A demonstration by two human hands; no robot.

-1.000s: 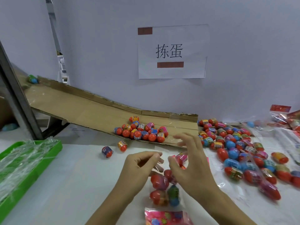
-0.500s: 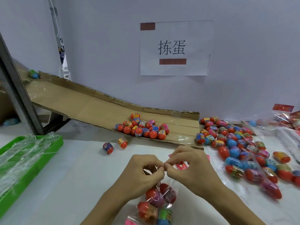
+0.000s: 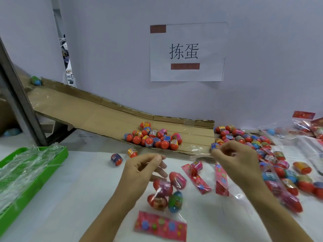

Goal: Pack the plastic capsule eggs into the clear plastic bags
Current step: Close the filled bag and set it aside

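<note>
A paper sign (image 3: 187,52) on the wall reads 拣蛋. Both hands hover above the white table (image 3: 78,198), apart. The left hand (image 3: 141,172) and right hand (image 3: 236,161) have curled fingers; whether they pinch film, I cannot tell. A filled clear bag (image 3: 166,198) of capsule eggs lies near the table's front edge.

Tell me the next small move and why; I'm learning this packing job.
Probably reach the right hand for a loose capsule egg beside the empty clear bag. The filled bag already lies on the table under the left hand, and neither hand visibly holds an egg.
</note>
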